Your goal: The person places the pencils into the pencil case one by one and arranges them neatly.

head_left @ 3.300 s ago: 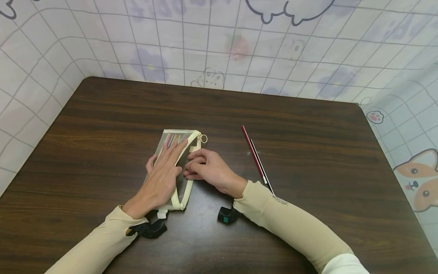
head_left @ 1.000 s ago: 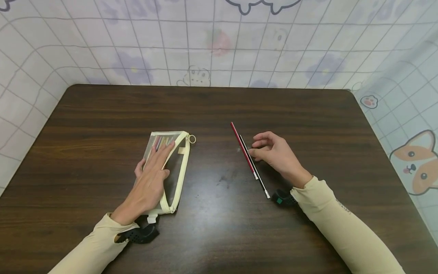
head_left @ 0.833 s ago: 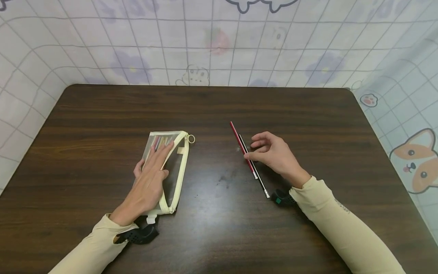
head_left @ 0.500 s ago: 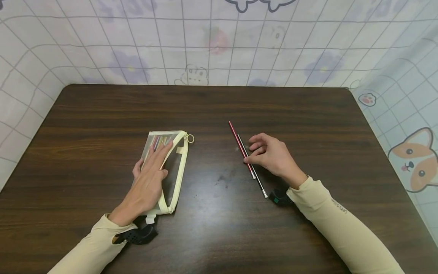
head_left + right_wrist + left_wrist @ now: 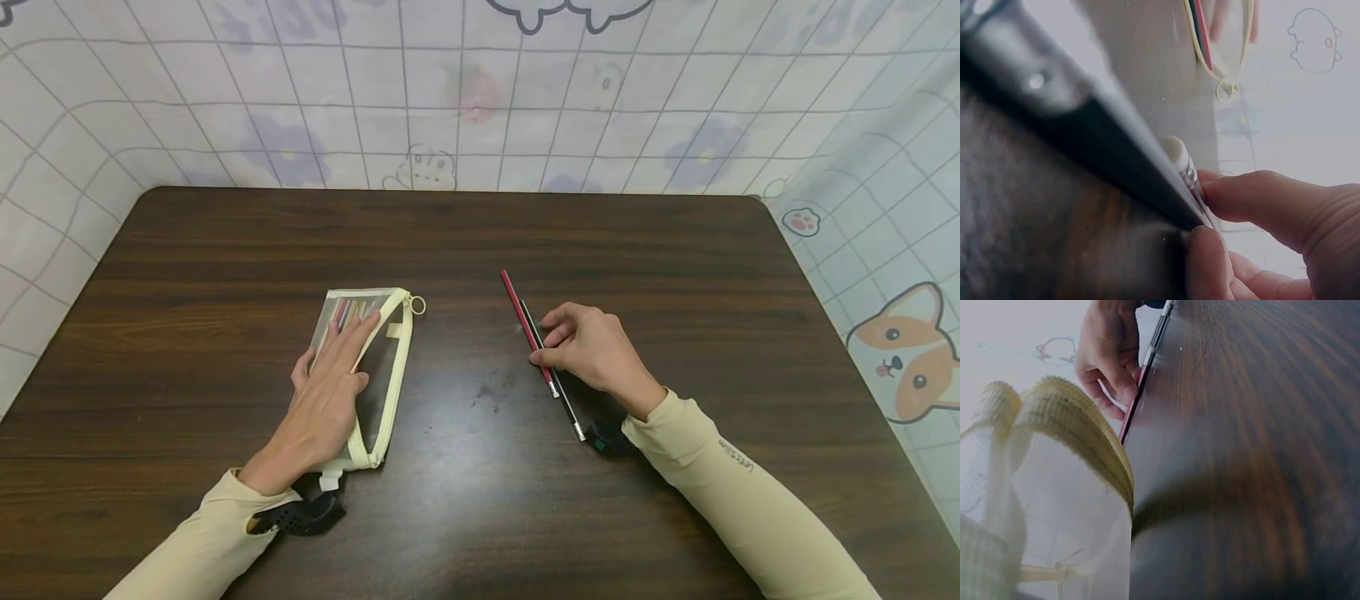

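Note:
In the head view, my left hand [image 5: 326, 404] lies with straight fingers on a see-through pencil case [image 5: 396, 387] with cream zipper edges. Its mouth gapes to the right, and coloured pencils [image 5: 348, 308] show inside. My right hand [image 5: 596, 350] pinches a red pencil [image 5: 513, 292] and a black pencil [image 5: 568, 410] lying side by side on the table. In the right wrist view, the thumb [image 5: 1260, 197] meets the red pencil near its white eraser [image 5: 1175, 152], while a fingertip touches the black pencil [image 5: 1125, 153]. The fingers partly hide both pencils.
The dark wooden table [image 5: 450, 533] has rounded back corners. A white grid-patterned curtain [image 5: 360, 100] with cartoon prints stands behind it and at both sides. A ring pull [image 5: 417, 305] hangs at the case's far corner. Each wrist wears a black camera [image 5: 318, 512].
My right hand has left the case's mouth and gone right to the two pencils. Lately it slid slightly toward me, thumb and fingers closing round them. The left hand stays on the case.

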A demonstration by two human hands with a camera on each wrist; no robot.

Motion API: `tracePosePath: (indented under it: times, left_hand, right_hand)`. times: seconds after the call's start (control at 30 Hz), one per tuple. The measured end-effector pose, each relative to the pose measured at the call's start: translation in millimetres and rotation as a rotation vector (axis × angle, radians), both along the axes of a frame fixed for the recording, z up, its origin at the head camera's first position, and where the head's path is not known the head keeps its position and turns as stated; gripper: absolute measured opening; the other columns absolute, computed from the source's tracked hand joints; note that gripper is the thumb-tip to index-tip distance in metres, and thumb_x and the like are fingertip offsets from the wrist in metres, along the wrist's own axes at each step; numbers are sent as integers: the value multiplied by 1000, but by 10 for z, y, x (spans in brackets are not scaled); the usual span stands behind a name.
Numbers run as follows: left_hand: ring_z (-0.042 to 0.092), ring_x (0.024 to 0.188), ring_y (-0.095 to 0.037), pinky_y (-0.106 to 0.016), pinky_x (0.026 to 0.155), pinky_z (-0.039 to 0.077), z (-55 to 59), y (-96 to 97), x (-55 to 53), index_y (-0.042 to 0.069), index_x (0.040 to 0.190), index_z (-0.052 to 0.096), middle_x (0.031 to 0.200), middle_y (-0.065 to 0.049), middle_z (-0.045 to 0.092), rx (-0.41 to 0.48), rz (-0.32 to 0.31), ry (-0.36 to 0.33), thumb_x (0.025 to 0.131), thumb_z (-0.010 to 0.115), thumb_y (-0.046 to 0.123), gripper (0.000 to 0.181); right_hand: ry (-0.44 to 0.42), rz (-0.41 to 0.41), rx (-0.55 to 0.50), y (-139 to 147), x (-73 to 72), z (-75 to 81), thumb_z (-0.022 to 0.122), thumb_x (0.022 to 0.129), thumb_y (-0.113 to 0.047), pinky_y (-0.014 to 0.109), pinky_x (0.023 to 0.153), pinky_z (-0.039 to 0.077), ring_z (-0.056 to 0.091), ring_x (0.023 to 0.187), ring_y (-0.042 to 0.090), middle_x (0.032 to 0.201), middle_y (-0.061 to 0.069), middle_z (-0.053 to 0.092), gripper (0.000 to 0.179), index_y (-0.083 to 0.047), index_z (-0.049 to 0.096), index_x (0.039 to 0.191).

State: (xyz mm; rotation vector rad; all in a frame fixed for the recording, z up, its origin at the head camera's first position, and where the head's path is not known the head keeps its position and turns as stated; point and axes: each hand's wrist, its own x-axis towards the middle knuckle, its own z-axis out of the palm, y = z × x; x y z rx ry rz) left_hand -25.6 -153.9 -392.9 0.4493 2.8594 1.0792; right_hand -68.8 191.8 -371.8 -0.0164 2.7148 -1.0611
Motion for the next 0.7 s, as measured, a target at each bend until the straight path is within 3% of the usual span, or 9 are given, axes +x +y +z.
tracePosePath:
  times: [0.43, 0.7]
  left_hand:
    - [11, 162, -44, -75, 116, 9, -4, 2, 6, 27, 167, 21, 173, -12, 25, 4, -2, 11, 100, 35, 12, 70]
    - [10, 163, -43, -74, 116, 9, 20, 10, 12, 26, 166, 23, 173, -12, 25, 13, -1, 10, 100, 35, 12, 69]
  right_hand:
    - [13, 2, 29, 3, -8, -2, 86, 79, -30, 28, 73, 50, 69, 82, 16, 86, 1, 78, 30, -13, 77, 102]
    - [-82, 7, -94, 69, -44, 28, 83, 81, -24, 27, 72, 54, 75, 70, 11, 92, 5, 80, 31, -7, 75, 106]
